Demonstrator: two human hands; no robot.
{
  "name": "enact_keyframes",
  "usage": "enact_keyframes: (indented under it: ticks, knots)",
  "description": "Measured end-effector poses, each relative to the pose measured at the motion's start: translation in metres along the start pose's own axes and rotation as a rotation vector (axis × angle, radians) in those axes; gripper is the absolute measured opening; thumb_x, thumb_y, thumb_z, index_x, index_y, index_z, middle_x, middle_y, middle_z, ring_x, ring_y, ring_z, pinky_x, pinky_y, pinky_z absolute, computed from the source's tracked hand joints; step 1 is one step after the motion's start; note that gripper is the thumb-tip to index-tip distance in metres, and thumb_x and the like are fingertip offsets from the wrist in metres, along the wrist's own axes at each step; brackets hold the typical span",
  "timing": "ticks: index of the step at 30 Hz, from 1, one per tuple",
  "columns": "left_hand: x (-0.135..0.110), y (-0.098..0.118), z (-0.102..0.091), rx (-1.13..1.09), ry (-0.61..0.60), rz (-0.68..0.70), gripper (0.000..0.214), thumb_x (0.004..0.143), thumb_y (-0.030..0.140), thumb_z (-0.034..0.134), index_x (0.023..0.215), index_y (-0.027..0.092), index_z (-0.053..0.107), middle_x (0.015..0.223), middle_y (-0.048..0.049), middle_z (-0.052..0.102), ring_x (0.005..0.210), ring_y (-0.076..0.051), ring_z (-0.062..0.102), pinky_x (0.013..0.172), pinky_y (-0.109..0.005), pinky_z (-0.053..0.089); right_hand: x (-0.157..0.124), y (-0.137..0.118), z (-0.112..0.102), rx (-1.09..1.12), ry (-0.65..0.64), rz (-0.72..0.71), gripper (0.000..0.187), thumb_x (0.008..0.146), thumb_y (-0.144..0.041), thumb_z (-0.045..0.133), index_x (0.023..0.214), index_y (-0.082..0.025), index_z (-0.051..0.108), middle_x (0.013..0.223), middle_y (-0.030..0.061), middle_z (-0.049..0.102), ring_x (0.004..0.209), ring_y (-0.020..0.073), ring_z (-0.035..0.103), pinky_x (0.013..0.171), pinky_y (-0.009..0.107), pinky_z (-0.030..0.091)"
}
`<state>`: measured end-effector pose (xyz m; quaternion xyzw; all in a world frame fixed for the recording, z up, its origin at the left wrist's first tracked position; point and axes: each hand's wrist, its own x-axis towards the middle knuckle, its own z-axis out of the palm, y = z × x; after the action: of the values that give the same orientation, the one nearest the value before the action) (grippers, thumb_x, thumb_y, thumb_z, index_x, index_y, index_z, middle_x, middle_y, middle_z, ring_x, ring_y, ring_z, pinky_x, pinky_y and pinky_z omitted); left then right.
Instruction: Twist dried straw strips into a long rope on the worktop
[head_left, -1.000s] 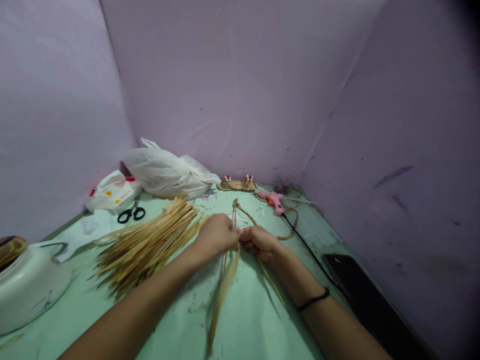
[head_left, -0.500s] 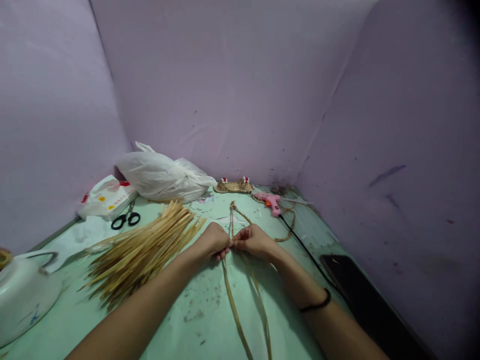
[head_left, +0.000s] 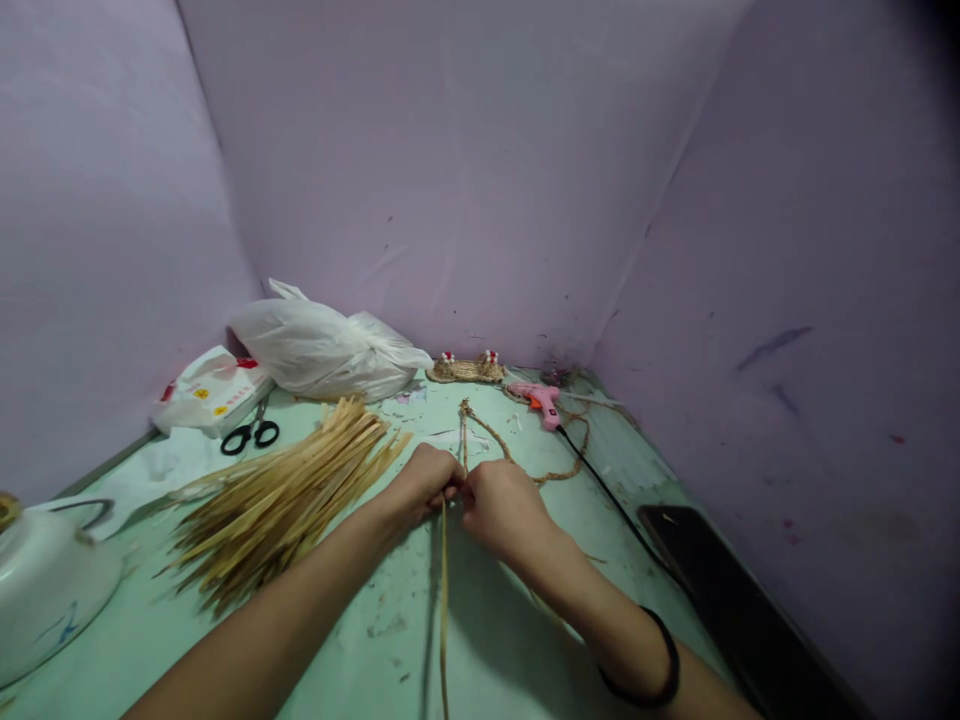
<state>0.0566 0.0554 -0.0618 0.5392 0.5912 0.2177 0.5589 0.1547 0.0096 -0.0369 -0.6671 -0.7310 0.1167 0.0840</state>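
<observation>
My left hand [head_left: 431, 478] is closed in a pinch on the near end of a twisted straw rope [head_left: 491, 432]. Touching it, my right hand [head_left: 506, 502] is curled with its knuckles up, gripping the straw at the same spot; its fingertips are mostly hidden. From between the hands a long straw strand [head_left: 444, 610] runs down toward me. Another strand lies partly hidden under my right forearm. The rope makes a narrow loop ahead of my hands and continues to the right behind them. Left of my left hand lies a bundle of dry straw strips [head_left: 300, 500].
A pink glue gun [head_left: 541, 400] with a black cord lies at the back right, near a small woven straw piece [head_left: 465, 371]. Black-handled scissors [head_left: 251, 435], a white plastic bag [head_left: 322, 350] and a white pot [head_left: 52, 590] are leftward. A dark phone [head_left: 720, 580] lies right.
My right hand has turned over, knuckles up, its forearm shifting. The right strand has swung outward beneath that forearm; the other now hangs straighter. My left hand stays nearly in place.
</observation>
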Motion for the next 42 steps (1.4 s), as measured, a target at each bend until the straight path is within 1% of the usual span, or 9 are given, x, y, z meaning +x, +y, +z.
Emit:
enact_keyframes:
  ticks: [8, 13, 17, 19, 22, 24, 32, 38, 42]
  knots:
    - [0.004, -0.002, -0.022, 0.088, -0.126, 0.088, 0.008, 0.05, 0.021, 0.052, 0.049, 0.014, 0.049, 0.032, 0.0075, 0.032, 0.027, -0.004, 0.023, 0.031, -0.019, 0.014, -0.001, 0.007, -0.009, 0.101, -0.127, -0.111, 0.007, 0.061, -0.019, 0.059, 0.06, -0.016, 0.065, 0.057, 0.0074, 0.06, 0.057, 0.0165, 0.053, 0.051, 0.025, 0.03]
    - [0.014, -0.011, -0.03, 0.039, -0.204, 0.067, 0.016, 0.052, 0.029, 0.055, 0.053, 0.014, 0.049, 0.039, 0.0067, 0.036, 0.03, -0.002, 0.023, 0.033, -0.018, 0.012, 0.025, 0.031, -0.01, 0.482, 0.135, 0.151, 0.013, 0.069, -0.02, 0.052, 0.074, -0.015, 0.063, 0.061, 0.003, 0.058, 0.054, 0.0111, 0.049, 0.048, 0.021, 0.03]
    - [0.013, -0.012, -0.03, -0.022, -0.246, 0.083, 0.014, 0.051, 0.027, 0.053, 0.05, 0.015, 0.045, 0.041, 0.006, 0.037, 0.03, -0.002, 0.023, 0.033, -0.018, 0.01, 0.03, 0.022, 0.006, 1.054, -0.278, 0.243, 0.016, 0.073, -0.013, 0.043, 0.064, -0.012, 0.056, 0.052, 0.0009, 0.054, 0.044, 0.0069, 0.045, 0.042, 0.018, 0.032]
    - [0.009, -0.008, -0.03, 0.019, -0.242, 0.082, 0.013, 0.051, 0.026, 0.052, 0.049, 0.014, 0.047, 0.038, 0.0063, 0.036, 0.03, -0.003, 0.022, 0.033, -0.018, 0.011, 0.028, 0.018, 0.011, 1.148, -0.358, 0.294, 0.02, 0.074, -0.014, 0.043, 0.056, -0.012, 0.052, 0.045, -0.0014, 0.049, 0.035, 0.0042, 0.035, 0.036, 0.016, 0.026]
    - [0.003, -0.001, -0.029, 0.168, -0.213, 0.071, 0.012, 0.052, 0.025, 0.052, 0.05, 0.014, 0.053, 0.034, 0.0064, 0.034, 0.028, -0.004, 0.023, 0.032, -0.019, 0.014, 0.03, 0.02, 0.018, 1.067, -0.321, 0.34, 0.023, 0.071, -0.018, 0.049, 0.049, -0.013, 0.051, 0.034, -0.005, 0.039, 0.029, 0.0025, 0.022, 0.031, 0.018, 0.016]
    - [0.0, 0.003, -0.027, 0.262, -0.163, 0.079, 0.009, 0.052, 0.021, 0.051, 0.049, 0.013, 0.054, 0.033, 0.0051, 0.036, 0.029, -0.005, 0.025, 0.033, -0.02, 0.018, 0.034, 0.025, 0.024, 1.008, -0.294, 0.326, 0.021, 0.068, -0.02, 0.053, 0.049, -0.013, 0.053, 0.033, -0.0053, 0.038, 0.029, 0.0029, 0.023, 0.031, 0.018, 0.015]
    - [-0.024, 0.014, -0.011, 0.793, 0.231, 0.142, 0.019, 0.054, 0.029, 0.058, 0.062, 0.014, 0.065, 0.055, -0.0079, 0.059, 0.059, -0.02, 0.056, 0.051, -0.025, 0.035, 0.036, 0.026, 0.033, 1.191, -0.265, 0.375, 0.006, 0.057, -0.012, 0.051, 0.051, -0.012, 0.053, 0.032, -0.006, 0.039, 0.028, 0.0025, 0.023, 0.032, 0.018, 0.013]
    - [-0.041, 0.008, 0.014, 0.93, 0.272, 0.266, 0.028, 0.063, 0.026, 0.05, 0.084, 0.015, 0.065, 0.082, -0.0154, 0.064, 0.081, -0.025, 0.059, 0.066, -0.029, 0.041, 0.031, 0.028, 0.033, 1.316, -0.268, 0.319, 0.006, 0.05, -0.009, 0.046, 0.046, -0.012, 0.049, 0.032, -0.006, 0.036, 0.03, 0.0018, 0.023, 0.033, 0.017, 0.011]
    - [-0.042, 0.011, 0.01, 0.973, 0.232, 0.323, 0.027, 0.061, 0.02, 0.051, 0.084, 0.014, 0.065, 0.083, -0.015, 0.064, 0.08, -0.024, 0.06, 0.067, -0.028, 0.042, 0.029, 0.029, 0.032, 1.345, -0.279, 0.285, 0.005, 0.049, -0.008, 0.048, 0.046, -0.012, 0.049, 0.032, -0.0063, 0.037, 0.031, 0.002, 0.024, 0.034, 0.018, 0.011]
